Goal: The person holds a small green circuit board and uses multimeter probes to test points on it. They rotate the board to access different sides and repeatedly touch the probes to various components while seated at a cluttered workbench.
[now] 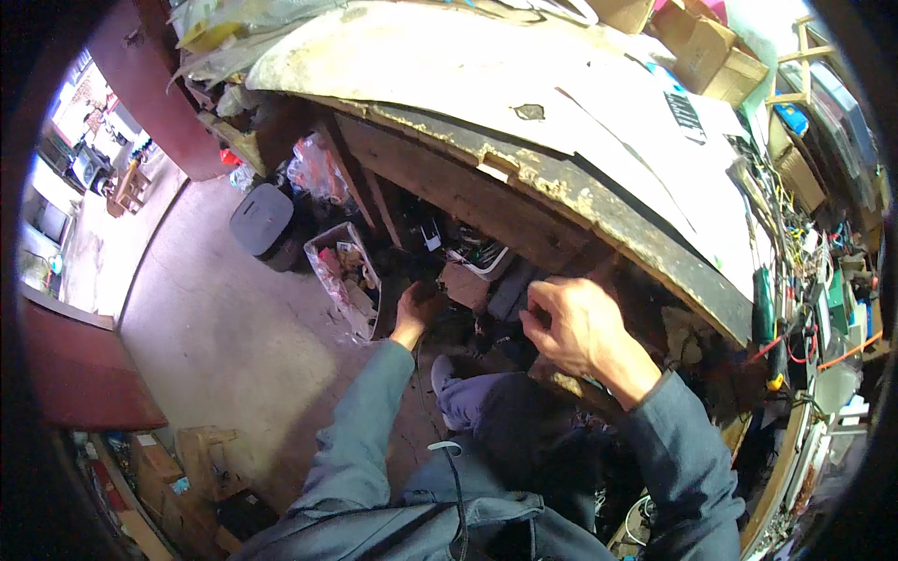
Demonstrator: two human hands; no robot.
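Note:
My left hand [417,313] is held low in front of the workbench, beside an open carton of scraps [315,273]. Its fingers curl inward and fall into shadow, so whatever they hold is hidden. Higher and to the right, just under the bench edge, my right hand [577,325] is closed, thumb bent against curled fingers. I cannot make out anything in its grip. Between the hands, under the bench, lie a brown cardboard piece [464,285] and a dark grey slab [510,292]. A white tub [492,268] with dark cords sits behind them.
The worn bench edge [449,140] runs diagonally above my hands, with pale sheeting [421,56] on top. A grey bin [262,220] stands on the floor at left. Tangled wires and tools [795,271] crowd the right side. Wooden pieces [206,458] lie at lower left.

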